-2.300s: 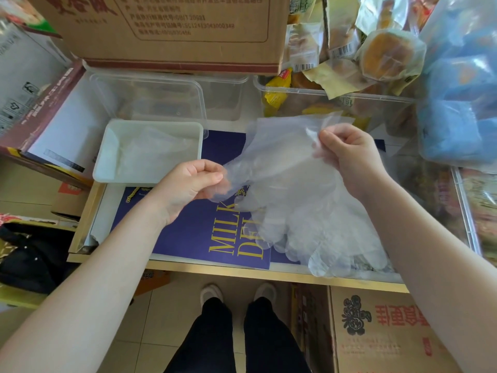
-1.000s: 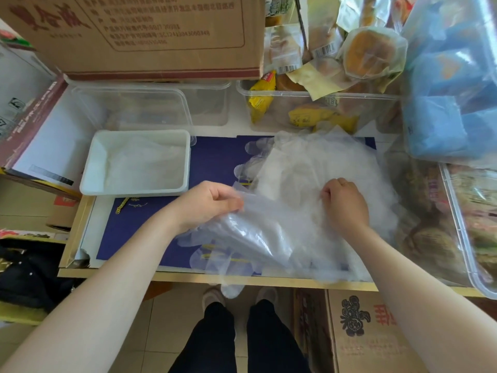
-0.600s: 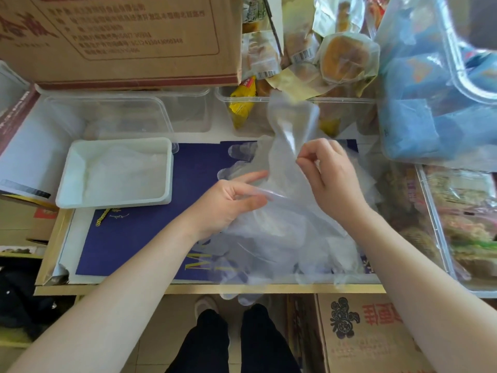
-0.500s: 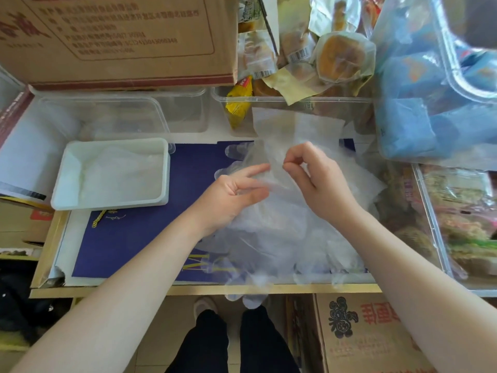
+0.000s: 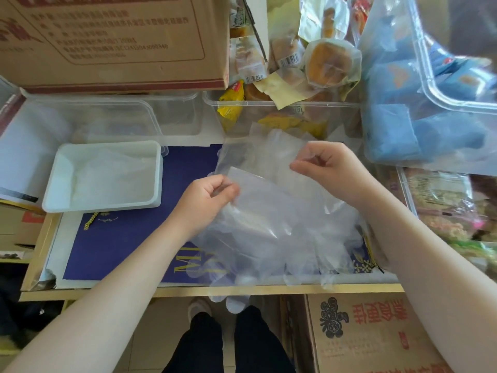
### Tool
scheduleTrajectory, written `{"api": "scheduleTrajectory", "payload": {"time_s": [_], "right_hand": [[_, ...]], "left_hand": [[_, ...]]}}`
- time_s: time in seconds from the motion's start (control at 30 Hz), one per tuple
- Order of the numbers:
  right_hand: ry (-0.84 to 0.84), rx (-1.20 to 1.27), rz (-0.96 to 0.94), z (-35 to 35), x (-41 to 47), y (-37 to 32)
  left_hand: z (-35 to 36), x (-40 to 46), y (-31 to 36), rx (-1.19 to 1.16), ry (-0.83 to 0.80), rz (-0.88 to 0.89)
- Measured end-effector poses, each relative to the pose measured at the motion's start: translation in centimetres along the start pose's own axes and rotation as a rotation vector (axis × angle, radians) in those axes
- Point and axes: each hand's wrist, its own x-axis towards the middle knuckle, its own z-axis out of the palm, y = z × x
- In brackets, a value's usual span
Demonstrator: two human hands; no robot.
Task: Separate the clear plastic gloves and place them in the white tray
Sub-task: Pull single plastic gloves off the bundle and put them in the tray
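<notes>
Over blue board, both hands pinch clear gloves beside white tray.

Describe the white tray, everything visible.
The white tray is a shallow rectangle with rounded corners and a raised rim, apparently plastic. It sits flat at the blue mat's far left corner, left of both hands and untouched. Thin translucent film, probably separated gloves, lies crumpled inside.

The pile of clear gloves blurs together; individual gloves cannot be counted. The left hand covers the edge it pinches. Print on the cardboard box is too blurred to read, and the frame cuts its top. Gloves hide part of the blue mat.
</notes>
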Motion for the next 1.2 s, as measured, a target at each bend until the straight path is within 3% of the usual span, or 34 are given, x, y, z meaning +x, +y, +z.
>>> {"api": "scheduleTrajectory", "payload": {"time_s": [0.13, 0.27, 0.47, 0.63, 0.73, 0.9, 1.0, 1.13, 1.2], "right_hand": [[0.055, 0.514, -0.029, -1.7, -0.3, -1.8], [-0.128, 0.889, -0.108, -2.8, -0.5, -4.3], [-0.532, 0.616, -0.192, -1.9, -0.5, -6.7], [-0.416, 0.091, -0.097, 0.3, 0.0, -10.3], [-0.324, 0.006, -0.105, 1.9, 0.5, -12.0], [-0.302, -0.140, 0.026, 2.3, 0.8, -13.2], [-0.287, -0.090, 0.132, 1.7, 0.7, -12.8], [-0.190, 0.412, 0.181, 2.4, 0.2, -12.6], [-0.140, 0.522, 0.154, 3.7, -0.4, -13.0]], "left_hand": [[-1.6, -0.4, 0.0, 0.060, 0.144, -0.049], [-3.0, -0.8, 1.1, 0.043, 0.209, -0.108], [-3.9, -1.6, 6.1, -0.252, 0.204, -0.068], [-5.1, -2.9, 7.5, -0.257, 0.044, 0.127], [-5.9, -3.5, 7.5, -0.224, -0.001, 0.109], [-9.1, -3.6, 7.2, -0.228, 0.130, 0.102], [-12.4, -3.6, 6.4, -0.265, 0.180, 0.057], [-15.5, -3.3, 4.7, -0.308, 0.225, 0.005], [-16.3, -3.1, 4.1, -0.284, 0.267, -0.013]]}}
